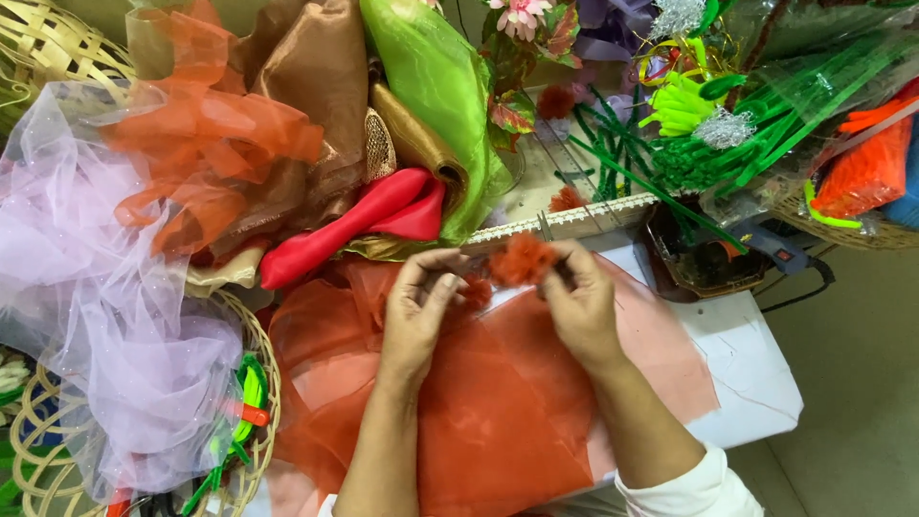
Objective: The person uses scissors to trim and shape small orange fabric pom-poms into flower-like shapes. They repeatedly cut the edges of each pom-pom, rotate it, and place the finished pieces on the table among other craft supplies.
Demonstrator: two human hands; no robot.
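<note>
i am at the shaping step: my left hand (418, 304) and my right hand (579, 297) both pinch one fuzzy rust-orange pompom flower head (523, 259), held just above the one sheet of sheer orange organza fabric (498, 402) on the white table (756, 373). the next move, i judge, calls for small, steady fingertip twists without crushing the fluff. i count two more loose fuzzy orange pompoms (567, 199) further back, near the bundle of green chenille stems (737, 134).

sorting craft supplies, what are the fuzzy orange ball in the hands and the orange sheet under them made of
Fuzzy orange ball: looks like chenille or yarn pile, matte, with a bristly outline; blurred, so unsure. Sheer orange sheet: seems organza-like fabric, slightly glossy, and the white surface shows through at its edge.
</note>
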